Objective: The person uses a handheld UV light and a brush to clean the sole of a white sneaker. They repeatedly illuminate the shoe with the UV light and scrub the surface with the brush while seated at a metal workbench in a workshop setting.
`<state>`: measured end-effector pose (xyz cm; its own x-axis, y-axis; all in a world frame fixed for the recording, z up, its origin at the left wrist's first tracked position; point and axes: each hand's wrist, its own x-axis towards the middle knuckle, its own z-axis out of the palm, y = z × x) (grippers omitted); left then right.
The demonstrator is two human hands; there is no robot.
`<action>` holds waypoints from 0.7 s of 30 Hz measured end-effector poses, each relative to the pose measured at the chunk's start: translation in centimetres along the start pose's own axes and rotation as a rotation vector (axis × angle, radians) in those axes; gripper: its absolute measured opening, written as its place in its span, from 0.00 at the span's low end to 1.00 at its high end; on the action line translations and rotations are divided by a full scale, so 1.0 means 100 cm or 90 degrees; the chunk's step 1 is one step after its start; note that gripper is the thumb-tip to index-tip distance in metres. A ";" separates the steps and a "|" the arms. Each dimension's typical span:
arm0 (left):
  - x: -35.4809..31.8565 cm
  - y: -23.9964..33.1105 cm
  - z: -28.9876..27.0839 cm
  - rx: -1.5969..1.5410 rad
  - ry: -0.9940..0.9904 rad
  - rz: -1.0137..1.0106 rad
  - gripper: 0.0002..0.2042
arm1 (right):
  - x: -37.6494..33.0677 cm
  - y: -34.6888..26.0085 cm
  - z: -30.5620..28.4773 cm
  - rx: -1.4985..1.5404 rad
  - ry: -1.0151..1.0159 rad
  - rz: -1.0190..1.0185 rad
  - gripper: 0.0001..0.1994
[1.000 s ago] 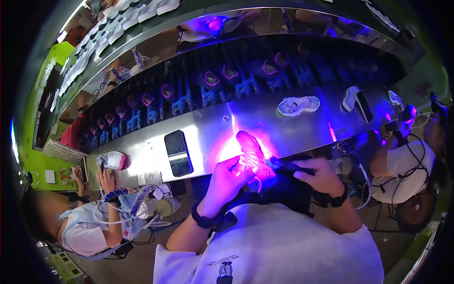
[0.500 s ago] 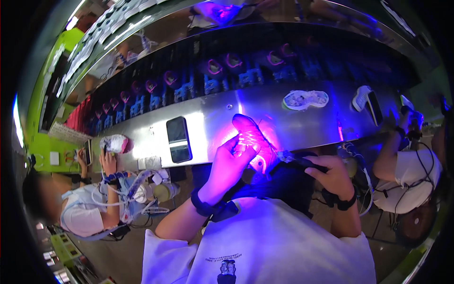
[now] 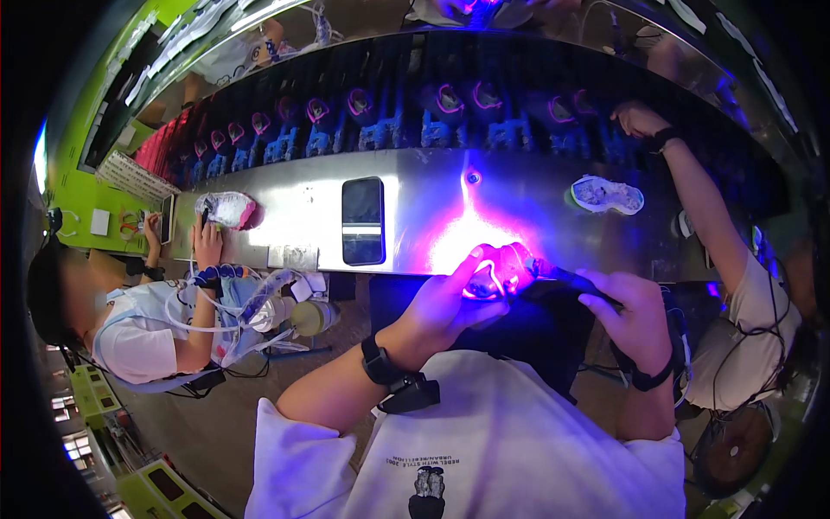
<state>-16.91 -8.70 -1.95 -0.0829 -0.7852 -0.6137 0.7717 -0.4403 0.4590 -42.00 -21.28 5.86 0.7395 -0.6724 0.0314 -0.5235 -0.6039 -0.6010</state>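
Note:
My left hand [image 3: 450,303] grips a shoe upper [image 3: 497,270] that glows pink under violet light, held just in front of the steel worktable [image 3: 303,208]. My right hand [image 3: 635,316] holds a dark pen-shaped lamp [image 3: 566,277] whose tip points at the shoe from the right. A black band sits on each of my wrists. The shoe is partly hidden by my left fingers.
A black phone-like screen [image 3: 363,221] lies flat on the table. A white shoe sole [image 3: 607,195] lies to the right, a co-worker's arm [image 3: 692,199] reaching past it. At left a seated person handles another shoe [image 3: 225,209]. Rows of shoes fill the conveyor [image 3: 415,121] behind.
The shoe has come down from over the table to its front edge, now more enclosed by my left hand. The lamp stays aimed at it. The view has shifted left.

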 end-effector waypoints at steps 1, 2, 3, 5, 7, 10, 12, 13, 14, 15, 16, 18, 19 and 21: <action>0.000 0.002 -0.002 -0.047 -0.001 -0.028 0.24 | 0.003 -0.002 0.002 0.003 0.002 -0.005 0.18; 0.001 0.004 -0.004 -0.094 -0.006 -0.060 0.25 | 0.005 -0.004 0.003 0.001 0.005 -0.006 0.19; -0.001 0.005 -0.006 -0.117 -0.045 -0.074 0.25 | 0.007 -0.006 0.003 0.000 0.008 -0.007 0.19; 0.003 0.007 -0.014 -0.178 -0.077 -0.120 0.25 | 0.010 -0.006 0.007 0.003 0.010 -0.002 0.19; 0.008 0.000 -0.022 -0.257 -0.114 -0.147 0.25 | 0.011 -0.004 0.013 0.023 0.014 -0.003 0.19; 0.008 0.001 -0.018 -0.406 -0.124 -0.227 0.26 | 0.012 0.000 0.022 0.066 0.033 0.006 0.19; 0.008 -0.001 -0.023 -0.431 -0.134 -0.248 0.27 | 0.014 0.002 0.032 0.094 0.039 0.028 0.19; 0.009 -0.003 -0.024 -0.443 -0.139 -0.258 0.27 | 0.013 0.001 0.032 0.087 0.024 0.053 0.19; 0.008 -0.002 -0.024 -0.462 -0.156 -0.270 0.27 | 0.012 0.000 0.034 0.099 0.038 0.054 0.19; 0.008 -0.002 -0.022 -0.480 -0.170 -0.280 0.28 | 0.010 0.002 0.040 0.115 0.053 0.054 0.19; 0.008 -0.002 -0.021 -0.497 -0.184 -0.290 0.28 | 0.006 0.007 0.046 0.131 0.068 0.053 0.19; 0.003 -0.004 -0.020 -0.491 -0.168 -0.290 0.28 | -0.007 0.017 0.058 0.132 0.086 0.054 0.19; 0.002 -0.005 -0.019 -0.487 -0.159 -0.291 0.28 | -0.011 0.017 0.060 0.133 0.090 0.060 0.19; -0.002 0.005 -0.009 -0.387 -0.176 -0.265 0.26 | -0.022 0.019 0.062 0.155 0.082 0.097 0.19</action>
<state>-15.96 -8.39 -2.22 -0.5330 -0.7231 -0.4394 0.8458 -0.4686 -0.2550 -42.01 -18.27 -0.29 0.5932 -0.8048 0.0179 -0.4956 -0.3826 -0.7797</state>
